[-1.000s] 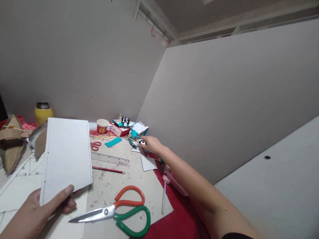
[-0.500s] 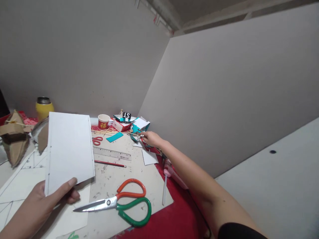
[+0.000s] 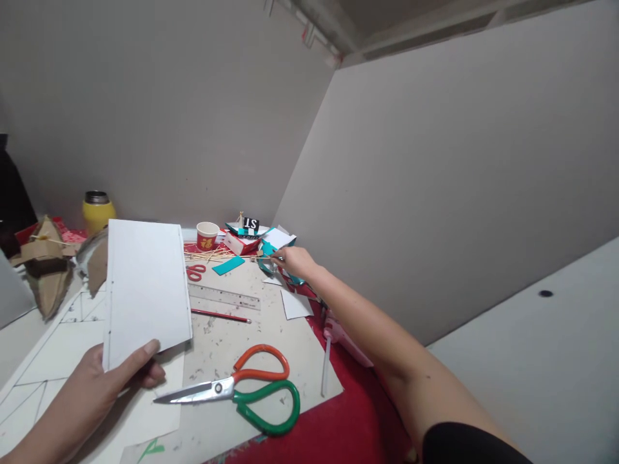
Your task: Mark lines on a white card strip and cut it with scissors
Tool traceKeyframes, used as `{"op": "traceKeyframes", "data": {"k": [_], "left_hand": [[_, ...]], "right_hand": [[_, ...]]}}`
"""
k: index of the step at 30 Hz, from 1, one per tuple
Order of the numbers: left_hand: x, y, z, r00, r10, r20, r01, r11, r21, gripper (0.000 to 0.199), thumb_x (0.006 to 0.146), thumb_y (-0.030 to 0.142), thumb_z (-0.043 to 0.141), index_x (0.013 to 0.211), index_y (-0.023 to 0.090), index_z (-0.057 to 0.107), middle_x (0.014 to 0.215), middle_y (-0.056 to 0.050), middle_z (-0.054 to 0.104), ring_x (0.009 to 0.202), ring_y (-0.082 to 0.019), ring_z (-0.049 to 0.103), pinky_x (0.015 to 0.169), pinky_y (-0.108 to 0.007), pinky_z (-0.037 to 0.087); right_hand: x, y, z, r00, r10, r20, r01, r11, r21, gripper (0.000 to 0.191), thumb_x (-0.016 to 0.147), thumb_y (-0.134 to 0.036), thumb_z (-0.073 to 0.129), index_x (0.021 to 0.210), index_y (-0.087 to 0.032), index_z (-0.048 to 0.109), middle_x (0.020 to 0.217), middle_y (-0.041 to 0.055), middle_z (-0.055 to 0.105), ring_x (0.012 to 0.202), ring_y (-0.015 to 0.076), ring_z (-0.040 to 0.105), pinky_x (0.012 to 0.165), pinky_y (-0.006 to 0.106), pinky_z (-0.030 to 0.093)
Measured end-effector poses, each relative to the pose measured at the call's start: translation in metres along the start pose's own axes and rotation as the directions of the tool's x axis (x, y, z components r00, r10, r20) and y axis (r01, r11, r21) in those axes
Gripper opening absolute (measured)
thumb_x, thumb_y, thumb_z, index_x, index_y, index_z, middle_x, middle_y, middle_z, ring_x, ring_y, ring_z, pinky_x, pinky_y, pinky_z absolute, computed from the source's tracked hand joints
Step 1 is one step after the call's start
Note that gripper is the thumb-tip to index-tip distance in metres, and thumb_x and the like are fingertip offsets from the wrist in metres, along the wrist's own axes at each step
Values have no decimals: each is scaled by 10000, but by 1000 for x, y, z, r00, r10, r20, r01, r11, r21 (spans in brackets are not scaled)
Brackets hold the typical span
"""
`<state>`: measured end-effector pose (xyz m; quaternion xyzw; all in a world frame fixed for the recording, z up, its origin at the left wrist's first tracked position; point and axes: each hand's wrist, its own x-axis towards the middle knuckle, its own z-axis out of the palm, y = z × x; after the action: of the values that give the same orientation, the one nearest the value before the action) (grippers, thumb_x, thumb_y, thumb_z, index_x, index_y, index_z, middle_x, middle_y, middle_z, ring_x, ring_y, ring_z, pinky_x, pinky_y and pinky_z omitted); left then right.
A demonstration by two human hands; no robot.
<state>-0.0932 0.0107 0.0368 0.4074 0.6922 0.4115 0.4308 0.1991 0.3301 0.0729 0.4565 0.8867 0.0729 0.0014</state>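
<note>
My left hand grips a white rectangular card by its lower edge, thumb on top. The card is held up above the work surface, its face toward me. At the far right of the surface my right hand reaches into a pile of teal and white card scraps. Its fingers are pinched together; what lies between them is too small to make out. In front of me lie large scissors with one orange and one green handle. A teal strip rests left of the right hand.
Small red scissors, a clear ruler and a red pencil lie mid-table. Behind are a paper cup and thin sticks. A pink glue gun is at right; cardboard boat and yellow bottle at left.
The whole view has shifted slightly, so things appear a little farther right. My right hand stays at the scrap pile, its fingers drawn closer together. The left still holds the card.
</note>
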Motion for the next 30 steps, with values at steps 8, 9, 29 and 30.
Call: {"op": "traceKeyframes", "data": {"k": [8,9,29,30], "left_hand": [[2,-5,-2,1000,-15,11,15,1000,11,514,733,709,543,644,218,669,733,-75,726,799,-302,660,854,-399,485],[2,-5,-2,1000,-7,11,7,1000,19,514,745,705,532,639,220,667,725,-73,723,797,-301,660,860,-401,480],[-2,-2,2,1000,-8,-15,8,1000,-13,508,752,690,534,603,224,670,691,-59,719,757,-274,658,819,-358,478],[-3,-1,2,1000,-9,-17,9,1000,-3,513,750,696,529,600,225,669,689,-56,718,761,-275,659,826,-358,477]], "right_hand": [[4,-3,2,1000,-12,17,12,999,-43,252,960,-319,562,1171,-187,603,1202,86,609,999,209,625,851,406,538],[4,-3,3,1000,-16,14,17,999,-42,251,960,-318,561,1170,-188,603,1201,86,609,997,208,625,851,405,538],[7,15,-2,997,-67,38,67,998,-6,265,954,-317,572,1174,-171,598,1184,85,615,980,209,631,834,408,544],[7,16,-2,996,-73,42,73,997,-9,261,954,-316,571,1169,-172,601,1181,84,616,979,208,631,835,407,544]]}}
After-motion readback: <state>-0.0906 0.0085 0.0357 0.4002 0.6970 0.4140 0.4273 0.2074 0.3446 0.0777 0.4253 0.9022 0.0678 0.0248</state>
